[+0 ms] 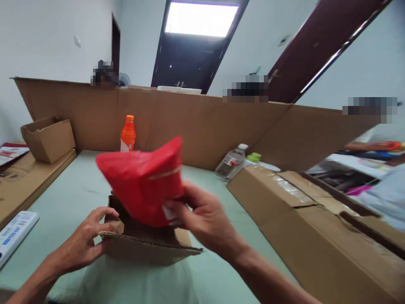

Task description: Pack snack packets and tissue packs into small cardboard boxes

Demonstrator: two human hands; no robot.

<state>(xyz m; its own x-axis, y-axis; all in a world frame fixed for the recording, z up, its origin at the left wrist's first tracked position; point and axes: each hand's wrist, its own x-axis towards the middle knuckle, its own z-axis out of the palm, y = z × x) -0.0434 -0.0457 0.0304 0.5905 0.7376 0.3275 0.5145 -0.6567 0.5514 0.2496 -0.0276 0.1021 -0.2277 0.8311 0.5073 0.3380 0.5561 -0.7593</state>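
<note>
Between the fingers and thumb of my right hand (201, 215) is a red packet (142, 181), tilted and blurred a little by motion. It hangs over the mouth of an open cardboard box (148, 250) and covers part of the inside. My left hand (85, 236) grips the left corner of this box, with fingers over its torn rim and the thumb against the outer wall. The box stands on a pale green cloth (72, 194). What lies at the bottom of the box is hidden.
A cardboard partition (190, 118) crosses the back. Before it stand an orange bottle (128, 134) and a leaning clear bottle (232, 160). Long cardboard boxes (300, 228) line the right. At left are a small carton (52, 141), flat cardboard (34, 181) and a white power strip (17, 236).
</note>
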